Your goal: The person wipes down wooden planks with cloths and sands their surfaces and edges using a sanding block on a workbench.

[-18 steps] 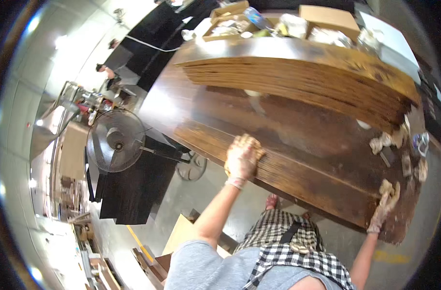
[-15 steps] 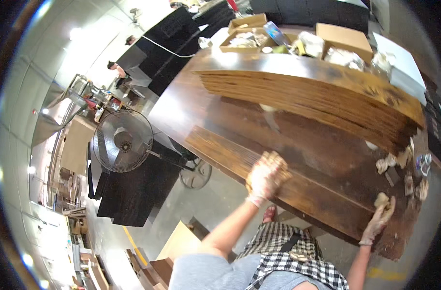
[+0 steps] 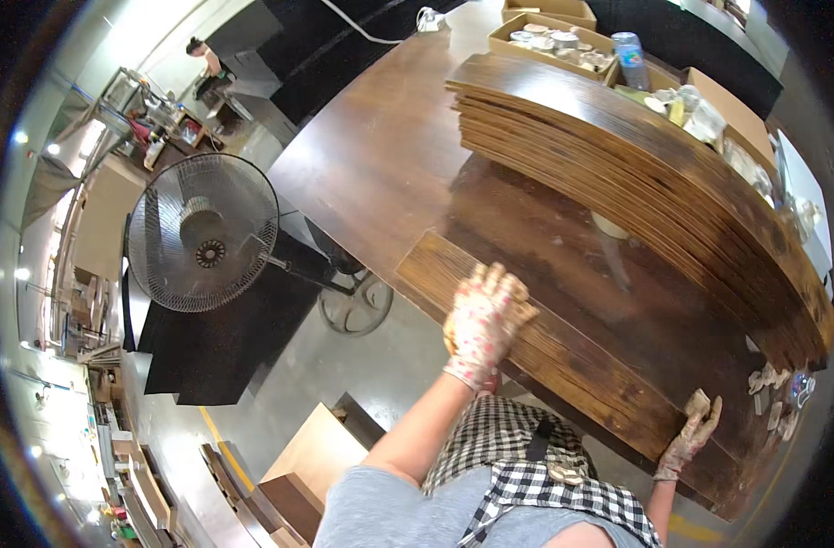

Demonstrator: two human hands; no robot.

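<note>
My left hand (image 3: pixel 483 318), in a patterned work glove, presses flat on a long dark-stained wooden plank (image 3: pixel 563 352) that lies along the near edge of a big brown table (image 3: pixel 371 155). My right hand (image 3: pixel 694 431), gloved too, is shut on a small tan sanding block (image 3: pixel 697 402) and rests on the same plank near its right end. Behind the plank a tall stack of similar stained planks (image 3: pixel 636 173) runs across the table.
A standing fan (image 3: pixel 202 233) and a wheeled black cart (image 3: pixel 348 306) stand left of the table. Cardboard boxes (image 3: pixel 554 41) with jars and a bottle sit at the table's far side. Small pads (image 3: pixel 771 379) lie at the right end. A person (image 3: pixel 202 55) works far off.
My view has swung to the right and nearer the table. My left hand has slid along the plank toward its left end. My right hand stays at the plank's right end.
</note>
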